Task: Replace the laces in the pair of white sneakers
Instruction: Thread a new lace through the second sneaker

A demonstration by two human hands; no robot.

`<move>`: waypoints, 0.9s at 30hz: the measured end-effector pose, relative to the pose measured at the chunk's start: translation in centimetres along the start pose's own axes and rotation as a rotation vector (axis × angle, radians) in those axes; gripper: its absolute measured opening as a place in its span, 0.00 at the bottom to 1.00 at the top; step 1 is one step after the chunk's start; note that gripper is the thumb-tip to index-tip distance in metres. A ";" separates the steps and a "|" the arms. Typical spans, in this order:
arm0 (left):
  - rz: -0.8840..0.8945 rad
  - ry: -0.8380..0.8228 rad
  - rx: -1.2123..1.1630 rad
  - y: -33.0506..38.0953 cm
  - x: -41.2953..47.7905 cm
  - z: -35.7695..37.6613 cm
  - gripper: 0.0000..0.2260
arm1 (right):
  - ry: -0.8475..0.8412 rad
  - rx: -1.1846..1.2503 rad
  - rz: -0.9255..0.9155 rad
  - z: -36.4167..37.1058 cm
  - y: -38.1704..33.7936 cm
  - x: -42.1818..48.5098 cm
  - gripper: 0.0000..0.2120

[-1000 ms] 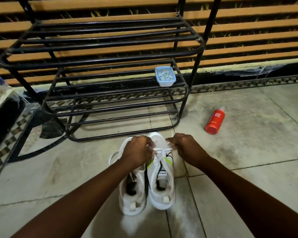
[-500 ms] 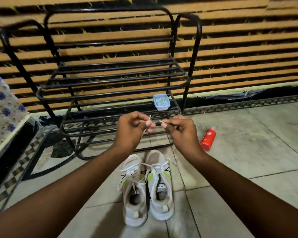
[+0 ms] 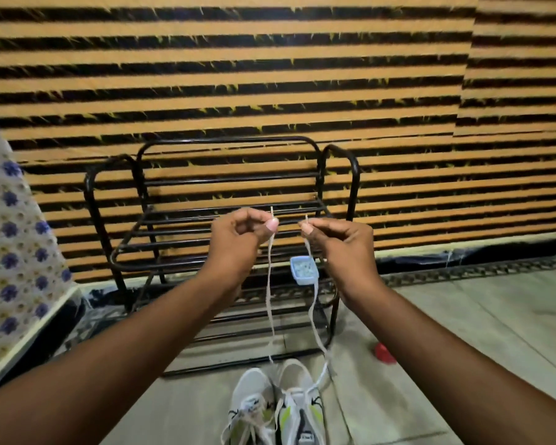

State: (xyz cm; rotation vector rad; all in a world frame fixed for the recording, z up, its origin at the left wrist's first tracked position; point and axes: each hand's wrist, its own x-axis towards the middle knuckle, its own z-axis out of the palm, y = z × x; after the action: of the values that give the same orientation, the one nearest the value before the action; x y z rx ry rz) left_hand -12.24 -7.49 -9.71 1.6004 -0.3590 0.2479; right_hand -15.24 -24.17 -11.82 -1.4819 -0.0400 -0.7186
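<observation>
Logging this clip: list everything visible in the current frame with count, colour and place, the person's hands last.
sneakers: two, white with yellow-green accents, side by side on the floor, bottom centre
lace: one, white, rising from the sneakers in two strands
shoe rack: one, black metal, against the wall behind the hands
container: one, pale blue, on a rack shelf
bottle: one, red, on the floor right of the rack, partly hidden by the right forearm
wall: one, orange and black stripes, background
cloth: one, white with blue flowers, left edge
floor: grey tiles
left hand: pinches one lace end, raised
right hand: pinches the other end, raised
</observation>
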 end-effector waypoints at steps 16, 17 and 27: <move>-0.004 -0.054 0.017 4.1 0.4 -0.5 0.03 | -0.013 -0.068 -0.078 2.5 -5.5 0.7 0.07; -0.004 -0.056 0.016 4.2 0.3 -0.5 0.03 | -0.009 -0.066 -0.075 2.6 -5.6 0.6 0.07; -0.014 -0.058 0.014 4.8 0.2 -0.7 0.03 | -0.001 -0.057 -0.081 2.4 -6.3 0.1 0.09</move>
State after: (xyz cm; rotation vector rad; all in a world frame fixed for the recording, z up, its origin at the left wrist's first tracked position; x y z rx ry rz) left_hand -13.82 -6.99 -5.18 1.6258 -0.3907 0.1940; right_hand -17.09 -21.50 -5.93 -1.5426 -0.0810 -0.7896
